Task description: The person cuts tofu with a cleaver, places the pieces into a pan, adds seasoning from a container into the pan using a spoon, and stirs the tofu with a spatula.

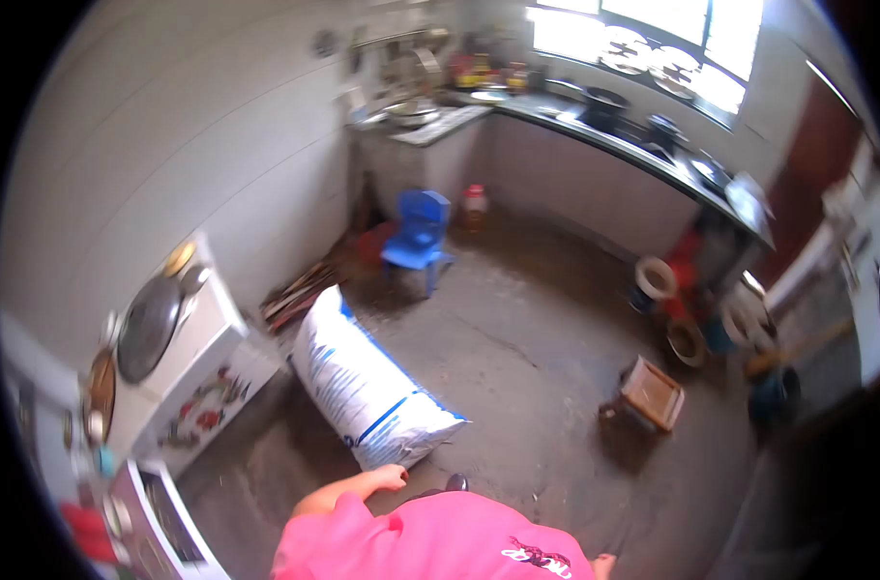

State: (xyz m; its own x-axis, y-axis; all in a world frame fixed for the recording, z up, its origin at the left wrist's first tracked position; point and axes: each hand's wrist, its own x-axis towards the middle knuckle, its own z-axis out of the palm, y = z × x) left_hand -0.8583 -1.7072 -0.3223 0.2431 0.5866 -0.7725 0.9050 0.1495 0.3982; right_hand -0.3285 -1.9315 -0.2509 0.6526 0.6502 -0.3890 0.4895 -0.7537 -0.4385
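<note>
My left hand (pixel 390 477) hangs low in front of my pink shirt, its fingers curled in with nothing visible in them. Just beyond it is a large white sack (pixel 363 382) with blue print and blue stripes, slanting across the floor. Hand and sack's lower edge meet in the picture, but I cannot tell whether they touch. Only a small part of my right hand (pixel 604 564) shows at the bottom, beside the shirt; its fingers are hidden. A dark shoe tip (pixel 457 481) pokes out ahead of the shirt.
A blue child's chair (pixel 421 237) stands near the corner, by firewood (pixel 303 295). Rightward is a small brown stool (pixel 650 394). A white cabinet (pixel 193 362) bears a round lid (pixel 150 329). An L-shaped counter (pixel 614 150) holds pots beneath the window. Buckets (pixel 656 280) crowd its right end.
</note>
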